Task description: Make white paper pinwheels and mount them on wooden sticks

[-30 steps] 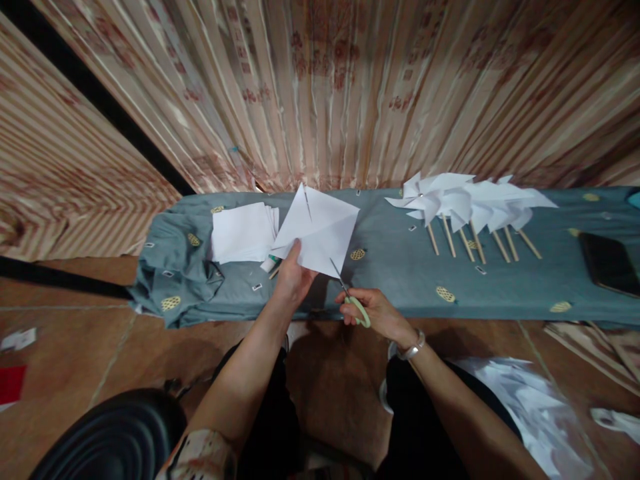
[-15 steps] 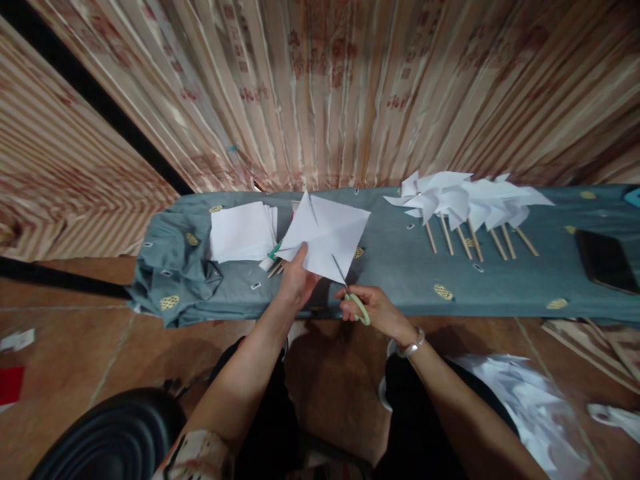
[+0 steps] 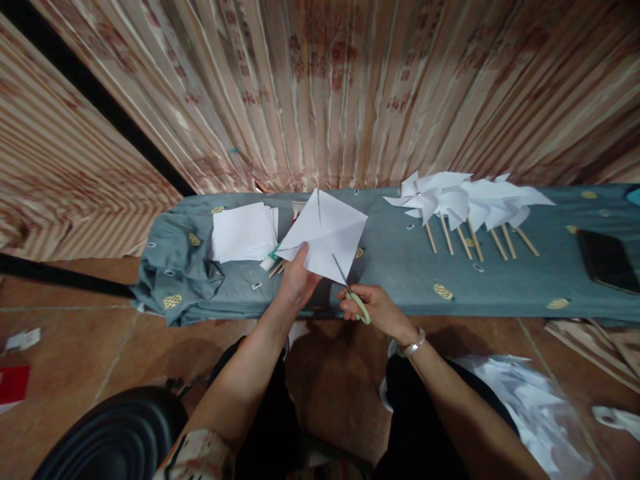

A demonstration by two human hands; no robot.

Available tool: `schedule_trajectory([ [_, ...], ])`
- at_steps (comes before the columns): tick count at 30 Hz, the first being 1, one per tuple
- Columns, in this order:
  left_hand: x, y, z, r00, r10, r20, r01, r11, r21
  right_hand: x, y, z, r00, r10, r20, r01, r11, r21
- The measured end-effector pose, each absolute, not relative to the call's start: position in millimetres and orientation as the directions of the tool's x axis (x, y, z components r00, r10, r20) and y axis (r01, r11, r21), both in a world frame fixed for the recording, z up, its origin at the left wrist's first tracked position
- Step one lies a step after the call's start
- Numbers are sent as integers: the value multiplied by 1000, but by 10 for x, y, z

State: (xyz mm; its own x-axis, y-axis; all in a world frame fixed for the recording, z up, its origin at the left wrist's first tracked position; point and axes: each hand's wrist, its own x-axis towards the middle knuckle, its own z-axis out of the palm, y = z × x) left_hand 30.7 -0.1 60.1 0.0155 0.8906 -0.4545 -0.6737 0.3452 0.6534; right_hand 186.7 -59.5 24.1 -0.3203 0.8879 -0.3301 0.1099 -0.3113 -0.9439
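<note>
My left hand [image 3: 300, 280] grips a white square sheet of paper [image 3: 330, 230] by its near left side, thumb on top. Slits run inward from the sheet's far and left corners. In my right hand [image 3: 373, 308] is a pair of scissors [image 3: 359, 308] with light green handles. Their blade lies over the sheet's near corner, pointing toward its middle. Left of the held sheet is a stack of white paper squares [image 3: 243, 232]. Partly under the held sheet are some wooden sticks [image 3: 277, 268] and a small white and green item [image 3: 270, 259] I cannot make out.
Several white paper pinwheels [image 3: 450, 197] on wooden sticks lie on the right of the cloth-covered bench [image 3: 400, 283]. A dark phone [image 3: 607, 260] sits farther right. A black round stool [image 3: 113, 437] stands at lower left, and white papers [image 3: 530, 407] are at lower right. A curtain [image 3: 320, 93] hangs behind.
The far corner of the held sheet has shifted slightly to the right as the sheet turned a little. Both hands keep nearly the same place and grip.
</note>
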Motion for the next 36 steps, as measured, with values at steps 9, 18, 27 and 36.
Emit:
schedule_trajectory([
  [9,337,-34,583,6,884,-468,-666,353,657,1878,-597,246,-321,891,-322,94,-309,-946],
  [18,343,-42,537,15,889,-458,-663,352,661,1865,-584,288,-314,885,-344,77,-337,-938],
  [27,357,-70,548,6,891,-454,-650,348,675,1861,-587,301,-305,894,-328,71,-322,-944],
  [36,365,-88,533,12,889,-459,-659,352,665,1866,-585,306,-298,897,-327,72,-321,-944],
])
